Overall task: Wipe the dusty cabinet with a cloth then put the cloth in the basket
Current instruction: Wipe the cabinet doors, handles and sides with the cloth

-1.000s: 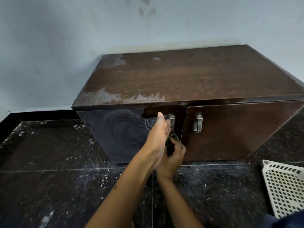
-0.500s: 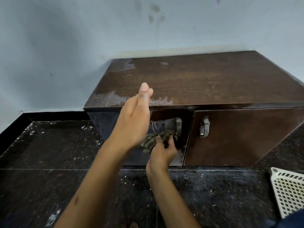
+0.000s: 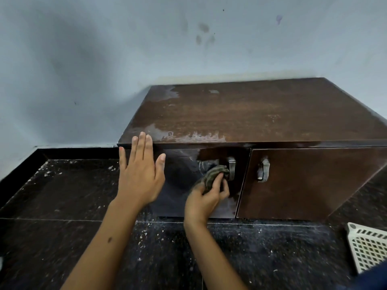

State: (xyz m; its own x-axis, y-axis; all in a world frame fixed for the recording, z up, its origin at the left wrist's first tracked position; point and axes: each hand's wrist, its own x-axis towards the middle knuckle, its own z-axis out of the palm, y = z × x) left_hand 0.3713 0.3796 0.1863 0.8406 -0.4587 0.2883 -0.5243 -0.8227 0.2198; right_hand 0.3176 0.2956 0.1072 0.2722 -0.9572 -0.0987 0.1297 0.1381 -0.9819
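Note:
A low dark brown cabinet [image 3: 261, 114] stands against the wall, with pale dust smears along the front left of its top. My right hand [image 3: 206, 200] grips a bunched striped cloth [image 3: 213, 174] against the left door, just left of that door's metal handle [image 3: 231, 167]. My left hand [image 3: 141, 172] is open with fingers spread, held in front of the cabinet's left front corner; whether it touches the cabinet I cannot tell. A white perforated plastic basket [image 3: 368, 248] lies on the floor at the lower right, partly cut off by the frame edge.
The dark speckled floor [image 3: 62, 206] carries white dust flecks. A second metal handle [image 3: 263, 170] sits on the right door. A pale blue wall [image 3: 104, 59] rises behind the cabinet, with a black skirting at its left base.
My left hand moved left from the door handle to the cabinet's left corner and spread open. My right hand with the cloth rose slightly toward the handle. The camera view tilted up.

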